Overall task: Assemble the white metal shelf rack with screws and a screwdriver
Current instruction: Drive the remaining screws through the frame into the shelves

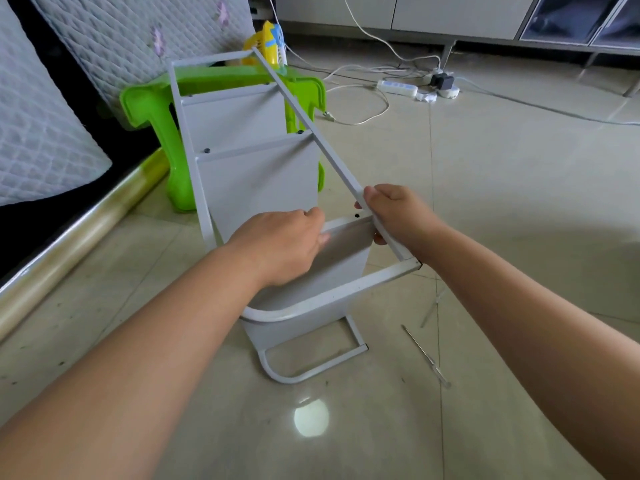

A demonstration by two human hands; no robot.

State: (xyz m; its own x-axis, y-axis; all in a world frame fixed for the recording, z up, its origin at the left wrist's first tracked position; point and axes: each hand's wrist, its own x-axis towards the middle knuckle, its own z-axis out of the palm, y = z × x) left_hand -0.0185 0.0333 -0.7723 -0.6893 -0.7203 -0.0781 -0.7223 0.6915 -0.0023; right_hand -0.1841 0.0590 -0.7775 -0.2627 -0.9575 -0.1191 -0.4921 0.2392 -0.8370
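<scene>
Pale floor tiles [485, 202] fill the head view, with a quilted mattress [52, 133] at the left, a green plastic stool [145, 98] behind, and a power strip [396, 87] with trailing cables further back. Front and centre sits the white metal shelf rack [249, 174], lying on its side on the floor, its far end close against the stool, apparently propped there. Two shelf panels look fixed already, dark screw heads showing at their corners, and now it's the near panel [343, 251] getting attention. The left hand [280, 247] curls over that panel's upper edge, fingers pressed together on the lip, seemingly steadying it and nudging it into line. The right hand [391, 213] wraps the side rail [311, 123], thumb on top and fingers closed around the tube, pulling the rail against the panel end. Two small dark holes [356, 210] show on the panel's top lip just beside that thumb, so my read is that the holes are being lined up before a screw goes in. The screwdriver [426, 355] lies on the tiles to the right of the rack, within easy reach but untouched. I can't make out any loose screw. The rack's curved foot [294, 372] rests on the floor nearest the camera.
</scene>
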